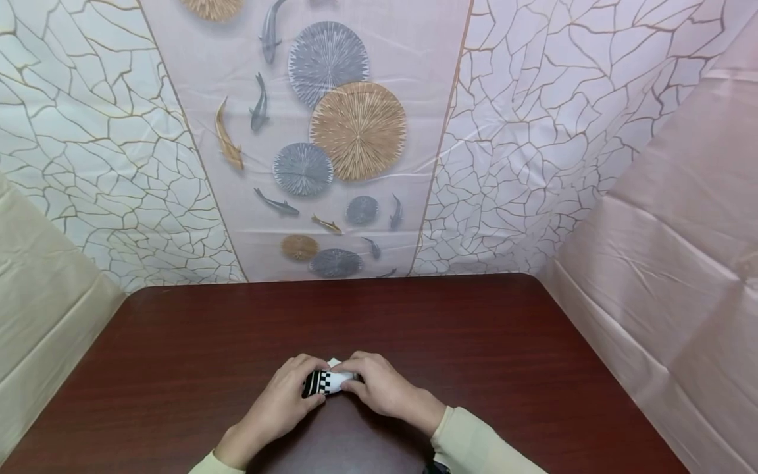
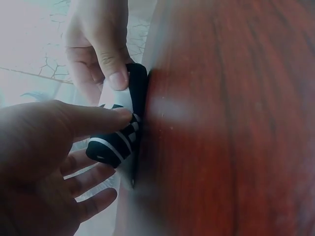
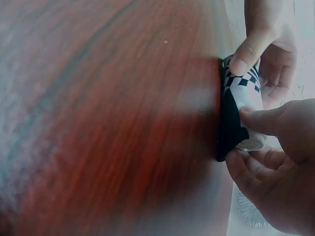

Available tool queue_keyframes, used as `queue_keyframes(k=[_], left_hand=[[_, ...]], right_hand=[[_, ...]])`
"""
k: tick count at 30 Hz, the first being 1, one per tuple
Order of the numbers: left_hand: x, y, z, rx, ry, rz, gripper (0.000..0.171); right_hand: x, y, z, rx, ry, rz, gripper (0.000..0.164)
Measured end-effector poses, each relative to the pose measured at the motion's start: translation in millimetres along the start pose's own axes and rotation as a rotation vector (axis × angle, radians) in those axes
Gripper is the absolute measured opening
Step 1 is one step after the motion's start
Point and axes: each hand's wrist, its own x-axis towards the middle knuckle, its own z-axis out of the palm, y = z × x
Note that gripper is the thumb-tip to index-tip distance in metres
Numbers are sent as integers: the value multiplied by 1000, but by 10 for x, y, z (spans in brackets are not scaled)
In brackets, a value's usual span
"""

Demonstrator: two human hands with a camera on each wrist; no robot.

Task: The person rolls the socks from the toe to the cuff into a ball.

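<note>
A folded sock (image 1: 333, 382), black and white with a checkered band and stripes, lies on the table between both hands. My left hand (image 1: 284, 400) pinches its striped end, thumb on the near side. At the white end, my right hand (image 1: 383, 387) grips with thumb and fingers. In the left wrist view, the left thumb presses the sock (image 2: 116, 145) by the checkered band, while the lower fingers are spread. The right wrist view shows a black part of the sock (image 3: 230, 125) along the tabletop and an open fold near the right fingers. The fingers hide part of the cloth.
A dark red-brown wooden table (image 1: 177, 349) carries the sock. Behind it hangs a patterned cloth (image 1: 503, 164) with fish and round motifs. Plain pale cloth (image 1: 663, 289) flanks the table on the right, and similar cloth (image 1: 41, 316) on the left.
</note>
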Motion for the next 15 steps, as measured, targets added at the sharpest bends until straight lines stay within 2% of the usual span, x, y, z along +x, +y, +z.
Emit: queue_keyframes(k=[8,15], left_hand=[[12,-15,-16,-12,-12,7,34],[34,7,-63,-16,-56,-31,26]], right_hand=[[0,-19,-14,19,-48,66,29],[-4,-16,26,-5,-19,100,33]])
